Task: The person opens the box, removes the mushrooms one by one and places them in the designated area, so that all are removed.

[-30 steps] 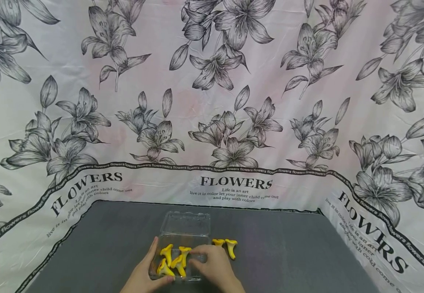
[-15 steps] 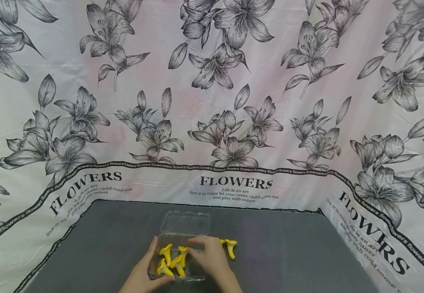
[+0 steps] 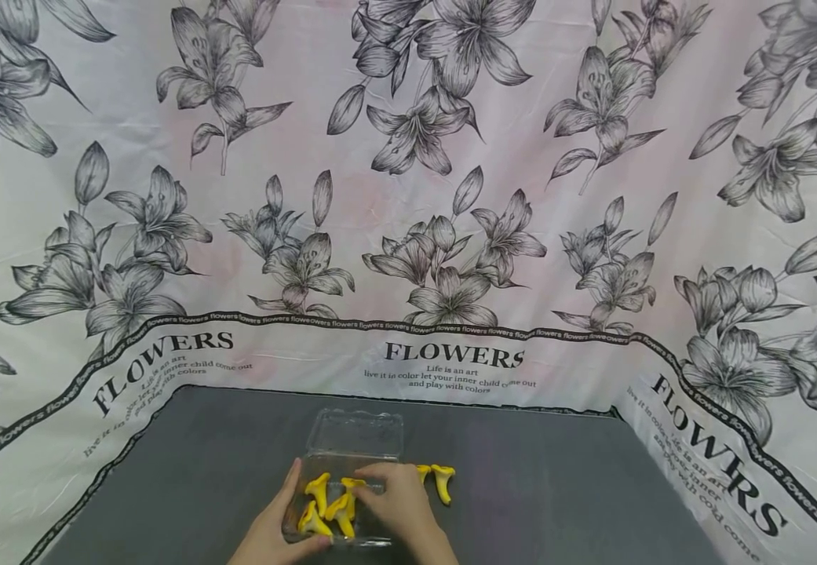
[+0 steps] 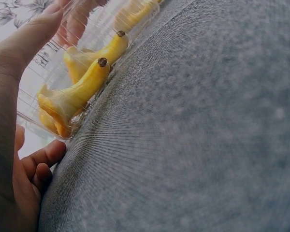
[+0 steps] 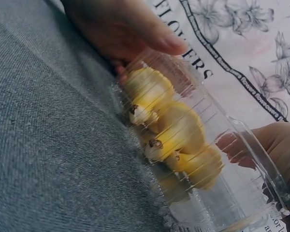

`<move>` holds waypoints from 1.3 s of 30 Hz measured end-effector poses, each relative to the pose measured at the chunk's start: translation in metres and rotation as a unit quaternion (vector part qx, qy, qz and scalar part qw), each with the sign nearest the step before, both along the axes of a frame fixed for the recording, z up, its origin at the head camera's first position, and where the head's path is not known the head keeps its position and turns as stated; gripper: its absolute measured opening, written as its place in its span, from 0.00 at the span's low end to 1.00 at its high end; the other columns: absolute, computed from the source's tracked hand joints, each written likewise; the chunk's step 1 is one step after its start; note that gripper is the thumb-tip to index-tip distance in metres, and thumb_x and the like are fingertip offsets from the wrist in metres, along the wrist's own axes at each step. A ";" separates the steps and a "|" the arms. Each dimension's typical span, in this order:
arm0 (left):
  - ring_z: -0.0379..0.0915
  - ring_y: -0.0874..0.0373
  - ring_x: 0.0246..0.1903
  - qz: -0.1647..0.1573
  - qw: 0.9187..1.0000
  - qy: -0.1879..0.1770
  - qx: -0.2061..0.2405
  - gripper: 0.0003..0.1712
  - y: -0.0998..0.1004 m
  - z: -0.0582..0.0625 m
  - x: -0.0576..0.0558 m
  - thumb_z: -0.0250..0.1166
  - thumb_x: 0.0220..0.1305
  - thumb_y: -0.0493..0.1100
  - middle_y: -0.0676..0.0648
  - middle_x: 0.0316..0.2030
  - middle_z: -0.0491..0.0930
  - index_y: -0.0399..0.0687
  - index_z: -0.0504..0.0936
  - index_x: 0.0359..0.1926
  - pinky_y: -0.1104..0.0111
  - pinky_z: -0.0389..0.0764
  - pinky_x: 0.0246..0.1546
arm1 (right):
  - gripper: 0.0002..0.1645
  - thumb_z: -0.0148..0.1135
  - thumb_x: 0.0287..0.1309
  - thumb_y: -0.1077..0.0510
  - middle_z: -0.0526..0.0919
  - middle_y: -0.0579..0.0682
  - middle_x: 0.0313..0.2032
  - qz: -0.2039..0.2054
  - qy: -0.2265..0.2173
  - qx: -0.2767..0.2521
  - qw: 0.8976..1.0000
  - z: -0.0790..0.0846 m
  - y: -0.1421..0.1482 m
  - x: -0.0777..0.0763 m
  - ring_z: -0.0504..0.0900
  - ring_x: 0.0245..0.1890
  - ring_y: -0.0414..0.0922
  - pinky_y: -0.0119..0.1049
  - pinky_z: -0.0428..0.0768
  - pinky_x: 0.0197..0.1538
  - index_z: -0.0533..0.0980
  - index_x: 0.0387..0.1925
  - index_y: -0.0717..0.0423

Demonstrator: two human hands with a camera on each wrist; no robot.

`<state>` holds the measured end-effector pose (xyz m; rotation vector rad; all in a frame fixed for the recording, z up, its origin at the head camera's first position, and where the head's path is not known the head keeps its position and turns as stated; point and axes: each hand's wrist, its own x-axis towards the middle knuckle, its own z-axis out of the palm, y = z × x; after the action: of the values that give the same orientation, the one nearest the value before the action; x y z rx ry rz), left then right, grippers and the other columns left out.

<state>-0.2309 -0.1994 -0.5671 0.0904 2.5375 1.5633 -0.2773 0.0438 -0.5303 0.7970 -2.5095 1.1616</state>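
Note:
A clear plastic clamshell box (image 3: 373, 541) lies on the dark cloth with its lid (image 3: 355, 433) folded back. My left hand (image 3: 274, 518) grips its left side, thumb at the near corner and fingers along the far part. Several yellow chanterelle mushrooms (image 3: 318, 493) lie inside; their stem ends face the near wall in both wrist views. My right hand (image 3: 403, 502) reaches into the box, thumb and index finger pinching the cap of the chanterelle (image 3: 351, 482) furthest right. Through the plastic in the right wrist view, the fingers (image 5: 237, 145) show close beside that mushroom.
Two more chanterelles (image 3: 443, 482) lie on the dark grey cloth (image 3: 556, 486) just right of the box, one partly hidden by my right hand. A white curtain (image 3: 450, 259) printed with flowers and lettering encloses the back and sides.
My right hand has lifted slightly, its thumb and index finger spreading, then moved left and down onto the rightmost chanterelle in the box. My left hand stays at the box.

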 end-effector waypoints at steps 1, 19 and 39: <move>0.73 0.52 0.31 -0.005 1.000 -0.003 0.004 0.70 0.001 0.000 -0.001 0.77 0.63 0.59 0.30 0.67 0.70 0.56 0.36 0.88 0.64 0.76 0.27 | 0.10 0.81 0.57 0.58 0.94 0.45 0.40 -0.004 0.004 0.008 1.000 0.000 0.001 0.001 0.91 0.38 0.40 0.29 0.84 0.38 0.92 0.42 0.55; 0.61 0.61 0.21 -0.051 0.998 0.007 0.024 0.68 -0.003 -0.002 0.000 0.74 0.68 0.54 0.48 0.26 0.69 0.45 0.31 0.86 0.68 0.69 0.24 | 0.08 0.82 0.56 0.55 0.93 0.40 0.36 -0.053 -0.022 0.082 0.995 0.002 -0.005 0.007 0.90 0.34 0.35 0.29 0.84 0.35 0.93 0.39 0.48; 0.71 0.24 0.63 0.000 1.000 0.020 -0.014 0.69 0.001 0.001 0.001 0.78 0.62 0.57 0.24 0.81 0.49 0.48 0.41 0.87 0.40 0.81 0.45 | 0.09 0.85 0.50 0.57 0.92 0.38 0.30 -0.128 0.020 0.154 0.980 0.001 -0.018 0.002 0.88 0.29 0.39 0.36 0.83 0.33 0.94 0.34 0.42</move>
<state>-0.2296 -0.1985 -0.5661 0.1183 2.5883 1.5413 -0.2750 0.0259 -0.5291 0.5339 -2.6953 0.6774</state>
